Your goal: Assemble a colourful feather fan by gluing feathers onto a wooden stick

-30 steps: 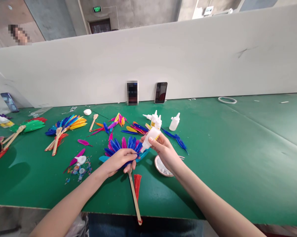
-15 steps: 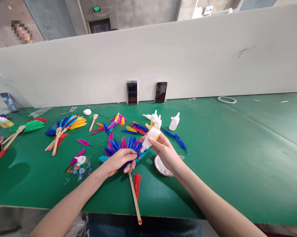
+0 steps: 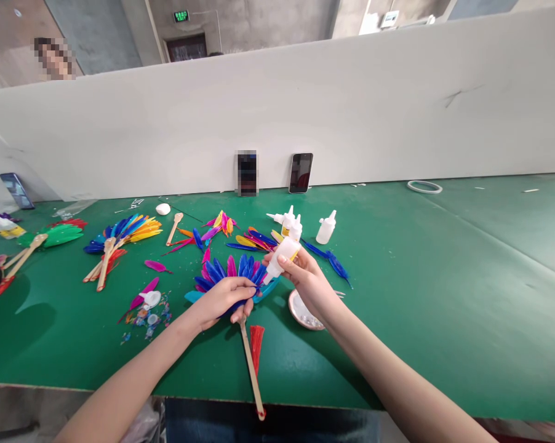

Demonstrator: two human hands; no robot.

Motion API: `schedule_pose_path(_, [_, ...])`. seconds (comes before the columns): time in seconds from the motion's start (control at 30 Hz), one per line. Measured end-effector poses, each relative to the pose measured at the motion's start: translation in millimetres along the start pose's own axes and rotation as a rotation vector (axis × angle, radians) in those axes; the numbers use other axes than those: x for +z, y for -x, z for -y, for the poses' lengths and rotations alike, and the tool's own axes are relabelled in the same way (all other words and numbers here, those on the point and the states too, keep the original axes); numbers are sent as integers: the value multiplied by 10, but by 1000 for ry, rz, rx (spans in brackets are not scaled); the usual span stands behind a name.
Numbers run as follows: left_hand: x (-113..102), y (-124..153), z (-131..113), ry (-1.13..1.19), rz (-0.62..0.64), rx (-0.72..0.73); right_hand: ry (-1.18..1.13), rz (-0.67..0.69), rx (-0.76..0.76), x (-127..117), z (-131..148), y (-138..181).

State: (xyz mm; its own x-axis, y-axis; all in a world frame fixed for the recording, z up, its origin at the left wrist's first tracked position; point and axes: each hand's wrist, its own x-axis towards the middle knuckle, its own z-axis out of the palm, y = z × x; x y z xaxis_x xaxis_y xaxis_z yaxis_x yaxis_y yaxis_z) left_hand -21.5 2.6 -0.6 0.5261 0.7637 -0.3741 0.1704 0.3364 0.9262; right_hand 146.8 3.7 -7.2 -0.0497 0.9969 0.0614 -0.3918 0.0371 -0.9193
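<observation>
My left hand (image 3: pixel 229 300) is closed around the base of a feather fan (image 3: pixel 218 271) with blue, magenta and turquoise feathers, pinching near its right side. The fan's wooden handle (image 3: pixel 252 369) points toward me, and a red tassel (image 3: pixel 256 344) lies beside it. In my right hand (image 3: pixel 304 271) is a white glue bottle (image 3: pixel 283 257), tilted with its nozzle down at the fan, close to my left fingertips. Whether the nozzle touches the feathers I cannot tell. Below my right wrist sits a small round dish (image 3: pixel 300 312) of clear bits, partly hidden.
More glue bottles (image 3: pixel 326 227) stand behind my right hand, near loose feathers (image 3: pixel 335 264). Left of the fan lie scattered sequins (image 3: pixel 151 320) and a magenta feather (image 3: pixel 156 266). Other feather fans (image 3: pixel 134 231) rest farther left. Phones (image 3: pixel 300 172) lean against the white partition (image 3: pixel 374 111).
My hands, the fan and the glue bottle have hardly moved. Beyond the partition, a person's head has shifted slightly to the right.
</observation>
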Motion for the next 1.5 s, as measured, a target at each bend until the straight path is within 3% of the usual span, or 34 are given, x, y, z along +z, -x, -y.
schedule_pose_path(1.5, [-13, 0, -8, 16, -53, 20, 5, -85, -35, -72, 7, -60])
